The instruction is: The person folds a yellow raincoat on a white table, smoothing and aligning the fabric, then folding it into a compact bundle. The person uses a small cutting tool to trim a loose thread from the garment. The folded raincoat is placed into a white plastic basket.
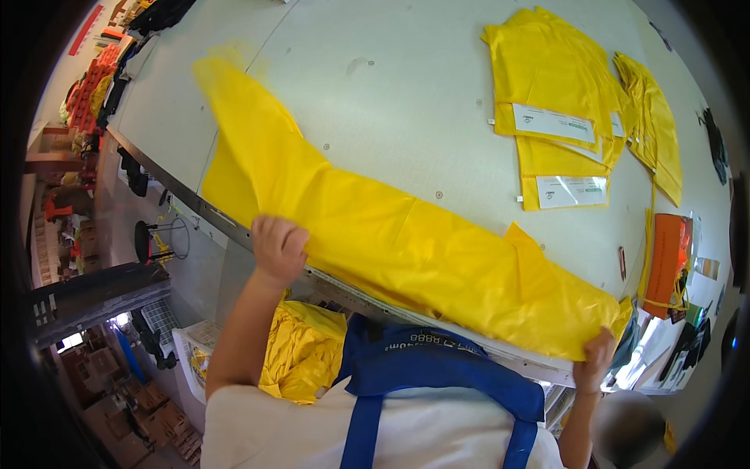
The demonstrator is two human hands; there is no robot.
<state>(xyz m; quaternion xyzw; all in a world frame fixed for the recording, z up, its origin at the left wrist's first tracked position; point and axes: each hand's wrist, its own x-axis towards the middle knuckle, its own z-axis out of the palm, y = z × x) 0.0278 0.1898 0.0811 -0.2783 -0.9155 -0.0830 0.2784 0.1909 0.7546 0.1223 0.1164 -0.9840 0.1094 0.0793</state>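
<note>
A long, glossy yellow sheet of coated fabric (391,234) stretches along the front edge of the table, draped partly over it. My left hand (279,246) is a closed fist gripping its near edge, left of my body. At the right end, my right hand (596,359) holds the near corner between curled fingers. From the left hand the cloth rises in folds to the far left, where its tip is blurred by motion. Whether the piece is a finished garment I cannot tell.
Folded yellow packs with white labels (558,129) lie at the far right, beside a bunched yellow piece (655,117). Near them are an orange box (666,266) and a small brown stick (622,263). More crumpled yellow fabric (303,344) sits below the table edge.
</note>
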